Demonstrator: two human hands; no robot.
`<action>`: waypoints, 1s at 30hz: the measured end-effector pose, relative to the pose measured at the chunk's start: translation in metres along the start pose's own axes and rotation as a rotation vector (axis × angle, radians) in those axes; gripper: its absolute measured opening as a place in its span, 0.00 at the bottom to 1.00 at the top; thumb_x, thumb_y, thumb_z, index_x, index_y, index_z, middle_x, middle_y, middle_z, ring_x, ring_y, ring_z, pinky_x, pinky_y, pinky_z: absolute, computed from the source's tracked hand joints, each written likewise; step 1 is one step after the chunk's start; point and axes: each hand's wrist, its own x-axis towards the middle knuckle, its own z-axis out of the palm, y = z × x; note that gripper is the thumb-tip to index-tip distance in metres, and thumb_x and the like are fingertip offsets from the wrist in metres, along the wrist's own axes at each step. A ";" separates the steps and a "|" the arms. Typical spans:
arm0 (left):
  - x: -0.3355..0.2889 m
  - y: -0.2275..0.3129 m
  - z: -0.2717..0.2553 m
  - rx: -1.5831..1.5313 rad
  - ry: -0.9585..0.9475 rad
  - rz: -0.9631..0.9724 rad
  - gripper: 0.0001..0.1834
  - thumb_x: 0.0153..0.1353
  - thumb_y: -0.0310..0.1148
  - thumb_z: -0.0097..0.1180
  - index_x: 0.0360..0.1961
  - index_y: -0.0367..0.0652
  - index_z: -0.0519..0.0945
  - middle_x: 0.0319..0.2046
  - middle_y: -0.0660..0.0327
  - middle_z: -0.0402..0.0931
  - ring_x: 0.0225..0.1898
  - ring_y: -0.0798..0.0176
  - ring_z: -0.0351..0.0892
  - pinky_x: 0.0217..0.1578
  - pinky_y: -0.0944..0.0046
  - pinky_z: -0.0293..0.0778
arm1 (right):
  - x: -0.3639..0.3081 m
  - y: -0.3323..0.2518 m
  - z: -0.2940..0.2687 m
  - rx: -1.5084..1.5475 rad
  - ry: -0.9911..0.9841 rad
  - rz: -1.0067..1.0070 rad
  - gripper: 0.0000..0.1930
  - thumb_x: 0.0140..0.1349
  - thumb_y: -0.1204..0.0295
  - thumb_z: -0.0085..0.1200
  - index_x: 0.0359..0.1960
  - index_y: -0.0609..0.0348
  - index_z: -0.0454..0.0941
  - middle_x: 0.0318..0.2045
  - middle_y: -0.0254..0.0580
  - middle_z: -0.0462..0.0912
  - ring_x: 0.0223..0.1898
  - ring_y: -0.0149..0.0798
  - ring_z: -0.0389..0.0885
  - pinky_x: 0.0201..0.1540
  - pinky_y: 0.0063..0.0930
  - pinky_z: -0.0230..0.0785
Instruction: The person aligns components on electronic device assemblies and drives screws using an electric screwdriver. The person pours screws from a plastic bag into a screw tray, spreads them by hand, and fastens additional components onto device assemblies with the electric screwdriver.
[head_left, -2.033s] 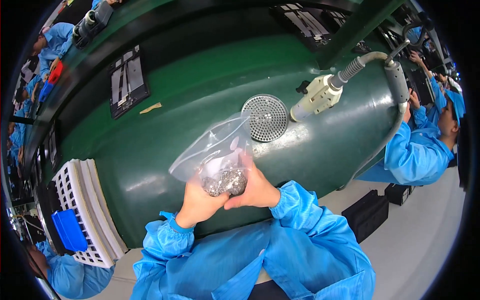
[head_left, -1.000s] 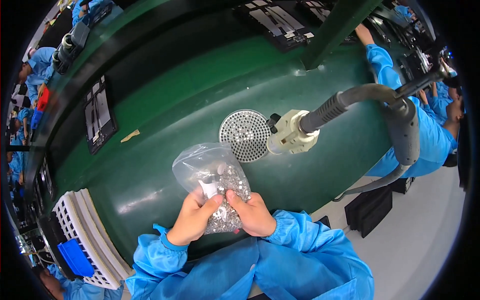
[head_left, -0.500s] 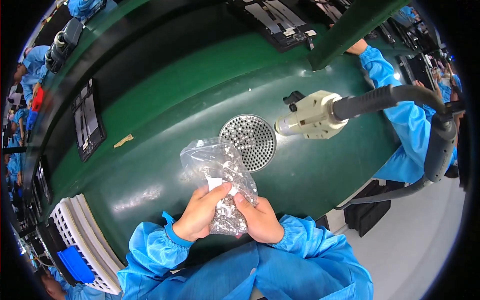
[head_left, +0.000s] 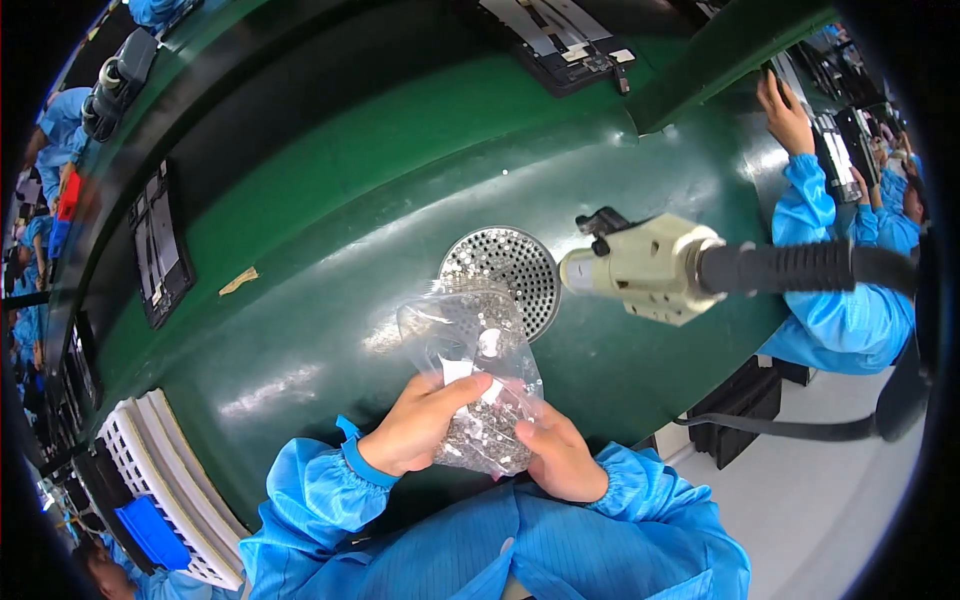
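Between my hands is a clear zip bag [head_left: 485,435] filled with many small metallic and white pieces. My left hand [head_left: 422,420] pinches its left side, thumb lying over a white patch on the bag. My right hand [head_left: 562,455] grips the lower right side, thumb on the front. The bag's upper end overlaps the near edge of a round perforated metal grille [head_left: 535,290] set in the green work surface. Small bits lie over the left part of the grille. Right of it sits the pale nozzle head [head_left: 650,268] of a dark flexible hose.
A green post [head_left: 735,65] rises at the upper right. Opened flat devices [head_left: 160,250] lie at left and far back. A white perforated basket [head_left: 165,480] stands at lower left. A co-worker's blue sleeve [head_left: 845,320] is at right. A tan scrap [head_left: 238,281] rests on the surface.
Both my hands and the bag have shifted right, and the bag's upper end now overlaps the grille more. The nozzle head appears lower and farther right. The co-worker's hand has moved right.
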 end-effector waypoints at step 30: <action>0.002 -0.004 0.000 -0.100 -0.039 0.059 0.17 0.65 0.30 0.53 0.52 0.32 0.72 0.43 0.56 0.78 0.42 0.65 0.80 0.42 0.63 0.78 | 0.035 -0.043 -0.017 -0.232 -0.062 0.000 0.17 0.71 0.66 0.44 0.52 0.67 0.73 0.43 0.35 0.79 0.45 0.25 0.74 0.49 0.22 0.67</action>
